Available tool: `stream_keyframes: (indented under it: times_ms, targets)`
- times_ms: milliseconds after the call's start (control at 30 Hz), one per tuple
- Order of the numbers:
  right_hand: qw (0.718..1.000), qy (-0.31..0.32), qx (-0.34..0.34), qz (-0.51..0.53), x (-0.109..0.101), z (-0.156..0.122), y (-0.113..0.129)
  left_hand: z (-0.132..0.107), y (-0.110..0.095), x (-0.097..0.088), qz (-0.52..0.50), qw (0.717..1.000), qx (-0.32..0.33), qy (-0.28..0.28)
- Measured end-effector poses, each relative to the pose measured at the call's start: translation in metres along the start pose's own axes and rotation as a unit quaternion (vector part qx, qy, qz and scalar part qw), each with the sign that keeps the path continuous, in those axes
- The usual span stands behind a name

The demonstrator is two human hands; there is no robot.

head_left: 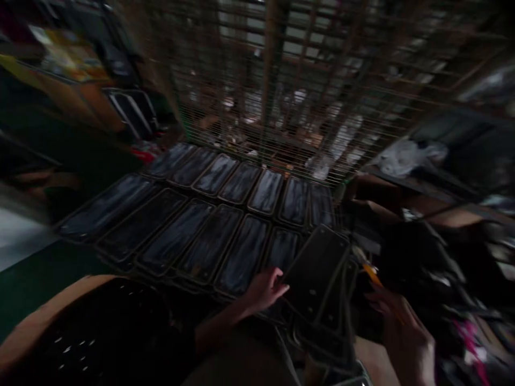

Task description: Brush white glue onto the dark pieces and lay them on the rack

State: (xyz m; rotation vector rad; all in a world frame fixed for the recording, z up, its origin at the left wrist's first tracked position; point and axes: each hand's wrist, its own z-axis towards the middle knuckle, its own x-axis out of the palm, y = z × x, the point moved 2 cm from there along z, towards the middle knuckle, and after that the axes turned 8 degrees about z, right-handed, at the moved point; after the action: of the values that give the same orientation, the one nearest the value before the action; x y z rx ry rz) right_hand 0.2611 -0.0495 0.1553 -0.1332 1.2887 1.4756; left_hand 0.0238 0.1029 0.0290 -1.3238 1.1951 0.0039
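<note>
The picture is dark and smeared by motion. My left hand (263, 289) reaches forward from a dark sleeve and grips the left edge of a black phone-shaped slab (316, 273), which lies tilted on top of a stack of similar slabs (328, 332). My right hand (402, 332) hovers at the lower right, beside that stack, and an orange pencil-like object (372, 274) sits at its fingertips; I cannot see whether the fingers close on it. Two rows of glossy dark slabs (209, 220) lie side by side ahead of my left hand.
A wire mesh rack (281, 91) rises behind the rows. Clutter and white cloth (406, 155) sit on a shelf at the right. Dark boxes and a yellow package (68, 53) stand at the upper left. A pale floor patch (16, 236) shows at the left.
</note>
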Motion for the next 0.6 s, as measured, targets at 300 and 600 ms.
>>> stream_keyframes:
  times_ms: [300,600]
  targets:
    - [0.988,-0.053,0.101,0.108,-0.003,0.017,-0.040,-0.001,-0.009,0.025,-0.073,0.994,-0.075,0.036]
    - [1.000,0.010,-0.014,-0.017,0.031,0.060,-0.055,0.005,-0.018,0.018,-0.207,0.967,-0.100,0.112]
